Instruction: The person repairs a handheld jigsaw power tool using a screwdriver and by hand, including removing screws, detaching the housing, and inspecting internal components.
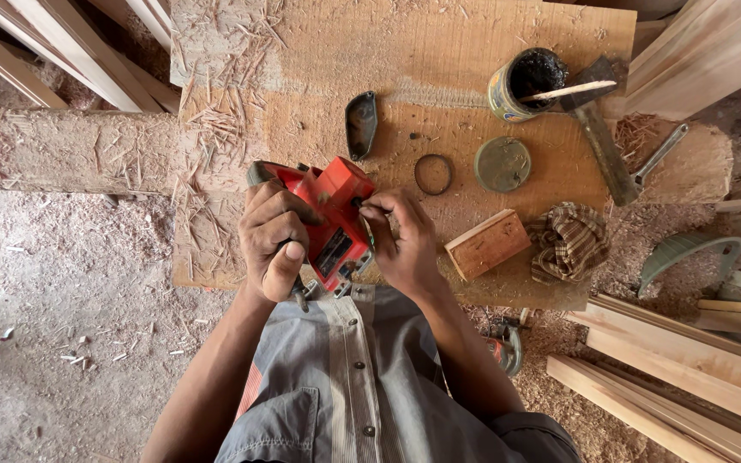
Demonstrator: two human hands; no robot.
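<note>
— What do the hands have hold of?

— A red power tool [329,219] lying on the near edge of the wooden board [473,69], just in front of the person's body. The left hand [272,240] wraps its fingers closed around the tool's left side, thumb pointing down toward the near edge.

— And the other one?

— The right hand [405,240] rests against the tool's right side, fingertips pinched together at a small part there; it may be a screw or a bit, but the view is too small to tell.

— What lies around it?

— To the right, a small wooden block [488,244] just beside the right hand, then a checked cloth [569,242]. Farther off sit a dark ring [433,174], a round lid [502,164], a black cover piece [360,124] and a tin [525,83] with a stick in it. Wood shavings [216,111] cover the left of the board.
</note>
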